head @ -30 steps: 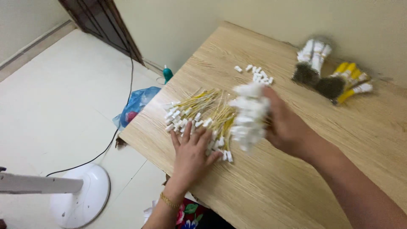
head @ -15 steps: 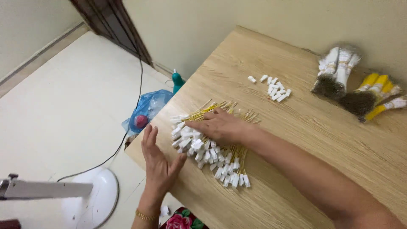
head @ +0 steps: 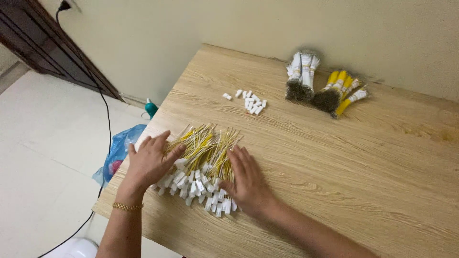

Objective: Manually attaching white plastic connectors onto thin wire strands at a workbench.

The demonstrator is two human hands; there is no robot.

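Two hands (head: 198, 172) flank one wire pile (head: 203, 165); two wire bundles (head: 325, 88) beyond.

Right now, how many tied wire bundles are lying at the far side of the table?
2: a white bundle near the wall, and a yellow bundle just right of it. The loose pile between the hands is not counted.

I see wide bare table (head: 334, 157) right of my right hand (head: 246, 184); only loose white connectors (head: 248, 102) and wire bundles (head: 325, 86) block the far side.
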